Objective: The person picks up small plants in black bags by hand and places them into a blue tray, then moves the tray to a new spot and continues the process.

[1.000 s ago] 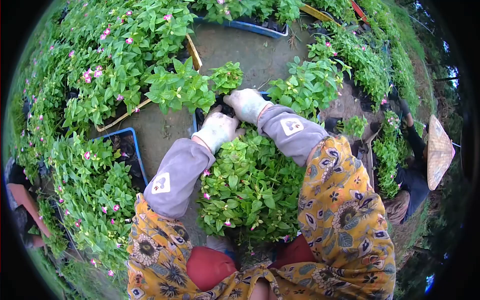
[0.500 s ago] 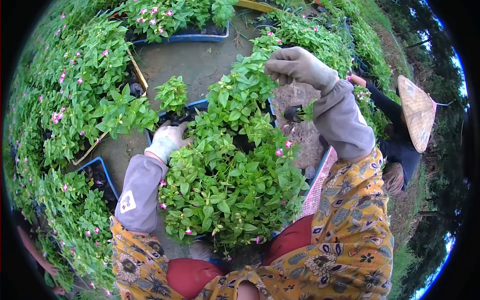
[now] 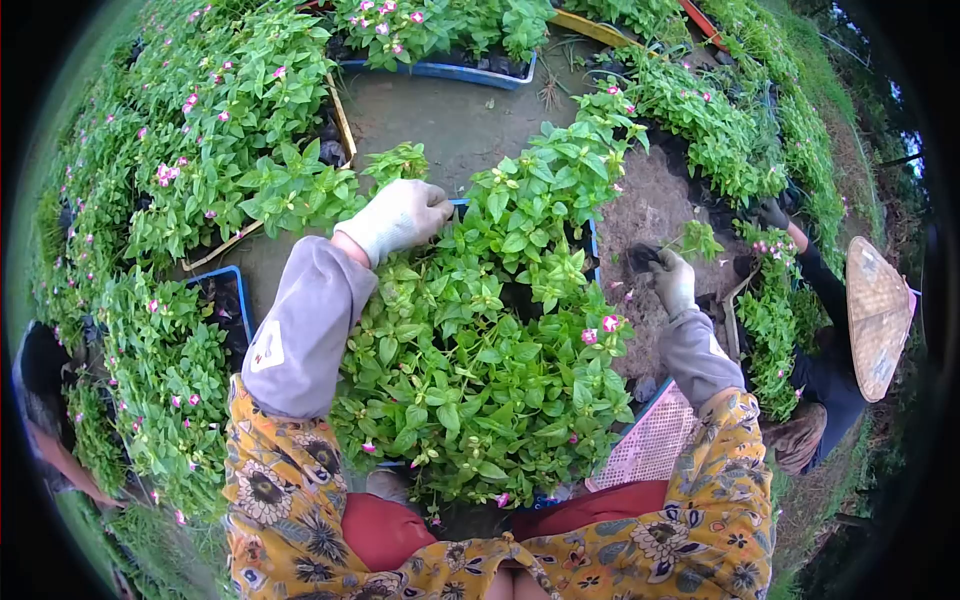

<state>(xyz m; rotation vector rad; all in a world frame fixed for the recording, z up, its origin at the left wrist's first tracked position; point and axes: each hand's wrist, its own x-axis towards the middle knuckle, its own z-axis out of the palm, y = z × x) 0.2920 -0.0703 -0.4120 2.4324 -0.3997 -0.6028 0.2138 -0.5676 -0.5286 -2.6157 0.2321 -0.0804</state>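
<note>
My right hand (image 3: 675, 283), in a pale work glove, is closed at the black nursery bag (image 3: 643, 258) of a small seedling. The seedling's leaves (image 3: 702, 240) point away to the right, so the plant is tipped over, just above or on the bare soil. My left hand (image 3: 402, 220), gloved too, is curled at the far left corner of a blue tray (image 3: 598, 250). What its fingers hold, if anything, is hidden. Leafy potted plants (image 3: 480, 370) with a few pink flowers fill this tray before me. Beyond my left hand stands a single small plant (image 3: 397, 163).
Another blue tray (image 3: 440, 70) of plants lies ahead, and a blue tray edge (image 3: 243, 300) shows at left. A pink perforated crate (image 3: 655, 440) is near my right knee. A person in a woven hat (image 3: 878, 318) works at right; another person (image 3: 45, 400) is at far left.
My right hand has come down from above the plants to the black bag on the soil. My left hand has lifted from the tray's left edge. The view has turned.
</note>
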